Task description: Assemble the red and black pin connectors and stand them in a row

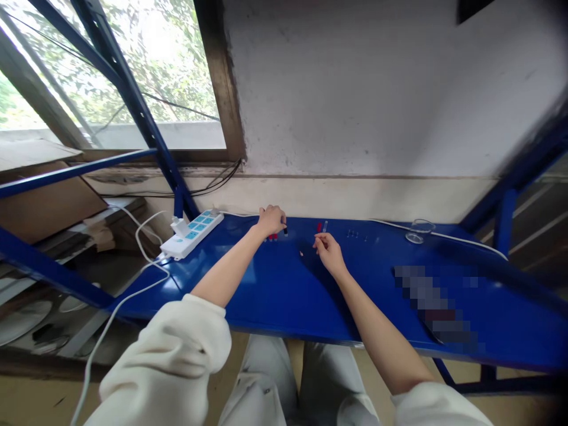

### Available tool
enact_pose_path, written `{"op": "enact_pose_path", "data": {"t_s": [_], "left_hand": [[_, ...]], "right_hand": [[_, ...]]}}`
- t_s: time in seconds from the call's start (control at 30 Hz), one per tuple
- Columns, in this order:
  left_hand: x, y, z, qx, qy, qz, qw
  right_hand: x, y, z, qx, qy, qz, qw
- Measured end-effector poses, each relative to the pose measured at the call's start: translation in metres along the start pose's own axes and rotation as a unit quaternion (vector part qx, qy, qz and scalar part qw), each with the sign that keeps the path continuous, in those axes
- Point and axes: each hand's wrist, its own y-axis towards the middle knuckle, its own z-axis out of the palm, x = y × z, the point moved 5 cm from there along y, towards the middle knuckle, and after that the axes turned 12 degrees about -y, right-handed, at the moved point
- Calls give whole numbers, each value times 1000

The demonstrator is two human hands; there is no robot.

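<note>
My left hand (270, 219) rests far out on the blue metal shelf (284, 296), fingers curled around a small dark part (285, 230) that pokes out at the fingertips. Small red pieces (271, 237) lie just under that hand. My right hand (327, 245) hovers close to the shelf a little to the right, fingers pinched together near a red piece (318, 227) and a pale stick-like piece (325, 225). A tiny light speck (301, 254) lies between my hands. What the right fingers hold is too small to make out.
A white power strip (191, 234) with blue sockets and a white cord sits at the shelf's left end. A clear glass cup (419, 231) stands at the back right, beside a white cable. Several tiny dark parts (355, 234) lie near the wall. Blue frame posts flank both sides.
</note>
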Motion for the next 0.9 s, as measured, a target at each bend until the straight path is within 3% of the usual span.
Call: {"op": "enact_pose_path", "data": {"t_s": [0.3, 0.9], "left_hand": [[20, 1, 24, 19, 35, -26, 999], [27, 2, 23, 9, 25, -39, 999]], "right_hand": [[1, -1, 1, 15, -52, -17, 998], [0, 0, 1, 15, -72, -23, 997]]}}
